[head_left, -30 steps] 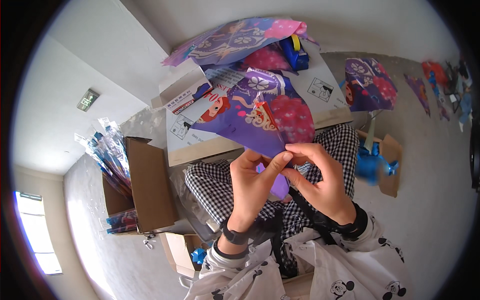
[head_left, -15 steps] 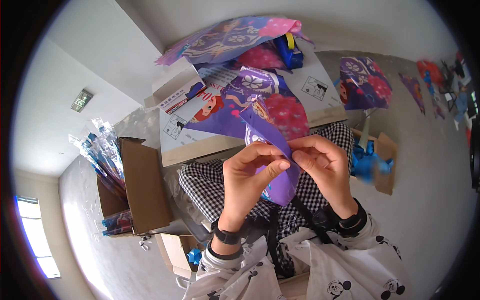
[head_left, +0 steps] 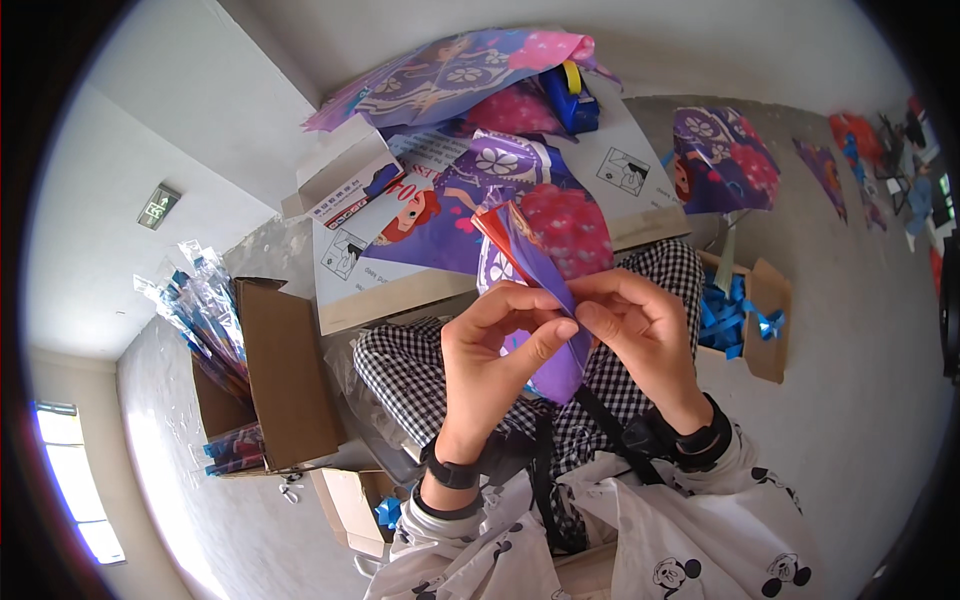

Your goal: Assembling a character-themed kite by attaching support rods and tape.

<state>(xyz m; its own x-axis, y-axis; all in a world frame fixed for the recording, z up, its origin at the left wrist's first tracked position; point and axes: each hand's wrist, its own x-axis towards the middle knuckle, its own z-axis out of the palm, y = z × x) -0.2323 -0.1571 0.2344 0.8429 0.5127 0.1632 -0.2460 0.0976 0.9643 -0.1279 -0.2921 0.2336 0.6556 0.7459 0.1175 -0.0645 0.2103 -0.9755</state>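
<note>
Over my lap I hold a folded purple printed sheet (head_left: 562, 378), thin and shiny like plastic film. My left hand (head_left: 490, 350) pinches its left edge between thumb and fingers. Close beside it, my right hand (head_left: 640, 325) pinches the same sheet's right edge, thumb and forefinger pressed together. The sheet's upper end stands up and gapes a little, with a red part showing. Whether anything small sits between my fingertips is hidden. Just beyond my hands, a similar purple sheet with pink flowers (head_left: 565, 225) lies flat on a white printed board (head_left: 400, 300).
A blue tape dispenser (head_left: 577, 115), an open white carton (head_left: 350, 170) and a large draped sheet (head_left: 440, 85) sit at the far side. Left stands a brown box (head_left: 292, 380) of long clear packets. At right, a box holds blue ribbon (head_left: 722, 318), near another printed sheet (head_left: 725, 160).
The held sheet's upper end has spread apart, and a red part now shows there. Both hands keep their pinch in nearly the same place. Blue ribbon at the right box has shifted.
</note>
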